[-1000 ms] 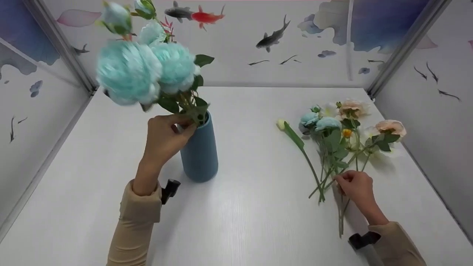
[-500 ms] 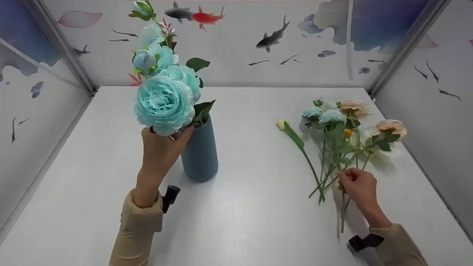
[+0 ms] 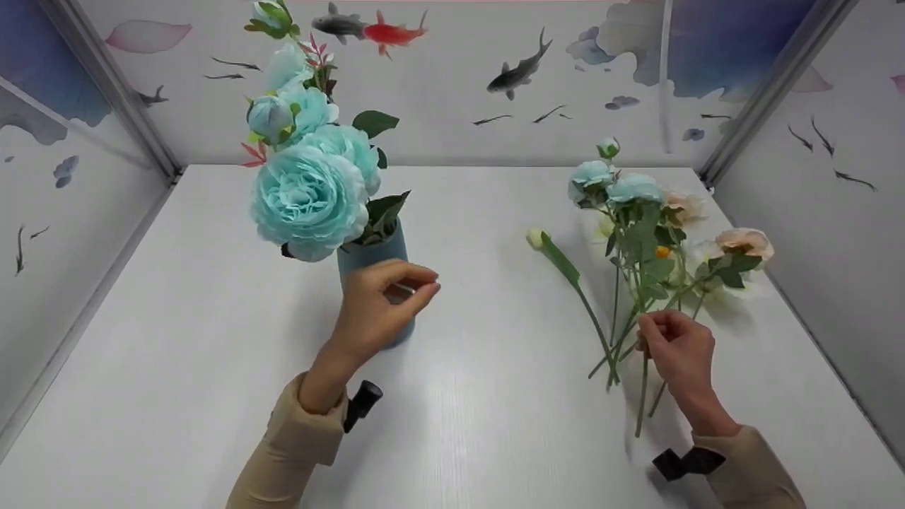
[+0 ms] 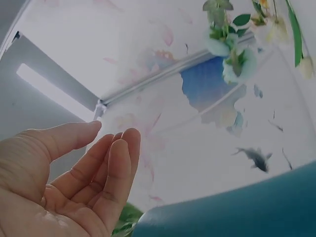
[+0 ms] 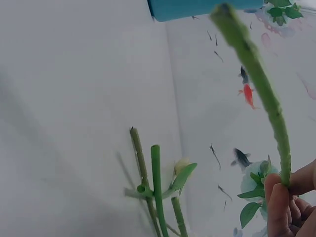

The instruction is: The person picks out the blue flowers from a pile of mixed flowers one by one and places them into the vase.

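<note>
Turquoise peonies (image 3: 309,194) with dark green leaves stand in a blue vase (image 3: 350,259) and lean to the left. My left hand (image 3: 382,304) is in front of the vase in the head view and hides part of it. Its thumb (image 4: 74,140) and loosely bent fingers hold nothing in the left wrist view. My right hand (image 3: 679,353) pinches the green stem (image 5: 269,98) of a spray of pale blue flowers (image 3: 635,189). That spray is raised off the table, its cut end pointing toward me.
On the white table (image 3: 481,396) lie a white tulip (image 3: 562,261) and peach flowers (image 3: 746,244) with crossing stems (image 3: 613,367). Printed wall panels (image 3: 452,106) enclose the back and sides. Small black cameras sit at both wrists.
My left hand has let go of the turquoise peonies and moved right and down, in front of the vase. My right hand has lifted the pale blue spray off the other flowers.
</note>
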A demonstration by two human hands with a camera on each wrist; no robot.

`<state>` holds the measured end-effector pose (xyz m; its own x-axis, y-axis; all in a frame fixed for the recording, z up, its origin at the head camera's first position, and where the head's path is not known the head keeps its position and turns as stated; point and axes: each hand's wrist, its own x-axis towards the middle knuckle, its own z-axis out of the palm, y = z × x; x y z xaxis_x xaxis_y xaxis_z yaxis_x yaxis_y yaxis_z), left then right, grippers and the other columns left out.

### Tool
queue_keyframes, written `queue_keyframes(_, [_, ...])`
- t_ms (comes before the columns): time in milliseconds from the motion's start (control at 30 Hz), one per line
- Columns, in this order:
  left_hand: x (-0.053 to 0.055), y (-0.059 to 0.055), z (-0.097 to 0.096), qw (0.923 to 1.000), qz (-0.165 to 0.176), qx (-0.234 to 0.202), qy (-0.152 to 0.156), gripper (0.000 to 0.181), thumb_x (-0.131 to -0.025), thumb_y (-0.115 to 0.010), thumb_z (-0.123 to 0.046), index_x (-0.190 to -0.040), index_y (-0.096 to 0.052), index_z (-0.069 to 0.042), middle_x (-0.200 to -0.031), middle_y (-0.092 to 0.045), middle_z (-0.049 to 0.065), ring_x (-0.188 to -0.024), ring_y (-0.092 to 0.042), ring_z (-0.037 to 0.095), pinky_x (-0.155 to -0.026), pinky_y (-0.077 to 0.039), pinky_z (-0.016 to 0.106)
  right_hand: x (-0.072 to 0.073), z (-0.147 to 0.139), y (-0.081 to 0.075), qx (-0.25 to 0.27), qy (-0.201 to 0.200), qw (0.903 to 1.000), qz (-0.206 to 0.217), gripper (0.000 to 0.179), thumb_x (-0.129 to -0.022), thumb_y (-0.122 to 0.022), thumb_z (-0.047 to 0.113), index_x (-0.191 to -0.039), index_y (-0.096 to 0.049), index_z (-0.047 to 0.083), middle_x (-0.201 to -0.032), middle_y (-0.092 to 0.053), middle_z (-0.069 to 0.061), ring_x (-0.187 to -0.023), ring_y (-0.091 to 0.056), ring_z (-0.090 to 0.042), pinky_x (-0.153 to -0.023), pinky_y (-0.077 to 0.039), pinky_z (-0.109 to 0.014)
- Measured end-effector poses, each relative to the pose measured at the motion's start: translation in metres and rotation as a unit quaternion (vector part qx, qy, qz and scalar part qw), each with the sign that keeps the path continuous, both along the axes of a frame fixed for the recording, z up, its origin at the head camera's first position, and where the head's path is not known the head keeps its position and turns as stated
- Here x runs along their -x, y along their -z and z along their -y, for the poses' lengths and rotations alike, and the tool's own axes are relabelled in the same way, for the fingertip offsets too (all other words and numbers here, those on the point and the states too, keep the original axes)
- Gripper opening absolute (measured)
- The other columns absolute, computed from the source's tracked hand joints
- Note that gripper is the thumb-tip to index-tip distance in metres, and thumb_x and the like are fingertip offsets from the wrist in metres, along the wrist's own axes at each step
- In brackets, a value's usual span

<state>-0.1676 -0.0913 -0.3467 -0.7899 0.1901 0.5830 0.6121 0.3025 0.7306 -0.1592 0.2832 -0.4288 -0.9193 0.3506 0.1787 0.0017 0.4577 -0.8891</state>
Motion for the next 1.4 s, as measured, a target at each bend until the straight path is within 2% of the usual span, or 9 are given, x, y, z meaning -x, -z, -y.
queue_keyframes(133, [0.007, 0.01, -0.018, 0.9994, 0.013, -0.018, 0.025, 0.009, -0.081, -0.07, -0.002, -0.089, -0.072, 0.001, -0.084, -0.07, 0.007, -0.072, -0.065, 0.015, -0.064, -0.055, 0.027, -0.007, 0.017, -0.014, 0.034, -0.026, 0.9972, -0.061, 0.013, -0.088, -0.061, 0.0, -0.083, -0.063, -0.011, -0.06, -0.057, -0.003, -0.05, -0.054, -0.01, -0.047, -0.047, -0.019])
queue_keyframes(267, [0.015, 0.019, -0.036, 0.9961, 0.04, -0.045, 0.064, 0.008, -0.083, -0.067, -0.001, -0.09, -0.072, 0.002, -0.082, -0.07, 0.009, -0.072, -0.067, 0.017, -0.064, -0.055, 0.027, -0.011, 0.036, -0.025, 0.062, -0.066, 0.9882, -0.124, 0.011, -0.086, -0.06, -0.007, -0.079, -0.06, -0.015, -0.059, -0.057, -0.007, -0.048, -0.053, -0.011, -0.045, -0.045, -0.018])
queue_keyframes(433, [0.023, 0.029, -0.058, 0.9861, 0.093, -0.078, 0.114, 0.01, -0.085, -0.064, 0.001, -0.091, -0.071, 0.004, -0.082, -0.07, 0.015, -0.072, -0.068, 0.022, -0.065, -0.055, 0.027, -0.005, 0.051, -0.017, 0.091, -0.097, 0.9785, -0.158, 0.008, -0.086, -0.06, -0.009, -0.08, -0.061, -0.014, -0.061, -0.057, -0.006, -0.048, -0.053, -0.009, -0.046, -0.046, -0.017])
queue_keyframes(667, [0.032, 0.039, -0.082, 0.9699, 0.166, -0.098, 0.149, 0.011, -0.086, -0.062, 0.002, -0.093, -0.07, 0.007, -0.086, -0.069, 0.017, -0.074, -0.068, 0.025, -0.068, -0.055, 0.027, -0.004, 0.075, -0.012, 0.121, -0.159, 0.9607, -0.192, 0.007, -0.086, -0.059, -0.008, -0.081, -0.061, -0.012, -0.064, -0.058, -0.014, -0.05, -0.056, -0.01, -0.046, -0.047, -0.018])
queue_keyframes(800, [0.033, 0.043, -0.089, 0.9623, 0.19, -0.111, 0.16, 0.012, -0.087, -0.062, 0.001, -0.095, -0.07, 0.007, -0.087, -0.069, 0.018, -0.076, -0.068, 0.023, -0.07, -0.055, 0.029, -0.006, 0.088, -0.015, 0.131, -0.188, 0.9521, -0.203, 0.006, -0.086, -0.059, -0.008, -0.082, -0.06, -0.011, -0.065, -0.058, -0.014, -0.051, -0.056, -0.01, -0.046, -0.047, -0.018])
queue_keyframes(1067, [0.032, 0.045, -0.095, 0.9514, 0.209, -0.128, 0.187, 0.019, -0.086, -0.065, -0.004, -0.101, -0.069, 0.007, -0.095, -0.069, 0.017, -0.083, -0.067, 0.02, -0.076, -0.054, 0.03, -0.007, 0.11, -0.013, 0.151, -0.217, 0.9361, -0.231, 0.004, -0.086, -0.057, -0.011, -0.083, -0.06, -0.011, -0.066, -0.058, -0.011, -0.052, -0.055, -0.01, -0.047, -0.047, -0.019])
queue_keyframes(1233, [0.03, 0.045, -0.097, 0.9419, 0.23, -0.129, 0.208, 0.021, -0.085, -0.068, -0.006, -0.101, -0.069, 0.007, -0.096, -0.069, 0.012, -0.087, -0.064, 0.014, -0.079, -0.053, 0.031, -0.004, 0.125, -0.011, 0.186, -0.232, 0.9204, -0.253, 0.007, -0.088, -0.056, -0.009, -0.087, -0.059, -0.015, -0.07, -0.059, -0.006, -0.056, -0.057, -0.01, -0.052, -0.049, -0.02])
queue_keyframes(1300, [0.03, 0.046, -0.097, 0.9402, 0.233, -0.13, 0.212, 0.02, -0.084, -0.068, -0.006, -0.099, -0.07, 0.007, -0.094, -0.07, 0.011, -0.086, -0.063, 0.013, -0.079, -0.052, 0.032, -0.003, 0.13, -0.01, 0.193, -0.237, 0.9152, -0.263, 0.009, -0.089, -0.055, -0.008, -0.088, -0.059, -0.016, -0.071, -0.06, -0.006, -0.057, -0.058, -0.01, -0.052, -0.05, -0.02])
queue_keyframes(1400, [0.03, 0.046, -0.097, 0.9414, 0.228, -0.14, 0.205, 0.017, -0.084, -0.068, -0.006, -0.095, -0.07, 0.007, -0.09, -0.069, 0.009, -0.084, -0.062, 0.013, -0.079, -0.052, 0.032, -0.002, 0.135, -0.008, 0.188, -0.233, 0.9159, -0.267, 0.008, -0.089, -0.055, -0.008, -0.088, -0.06, -0.015, -0.071, -0.059, -0.006, -0.057, -0.057, -0.01, -0.052, -0.049, -0.02])
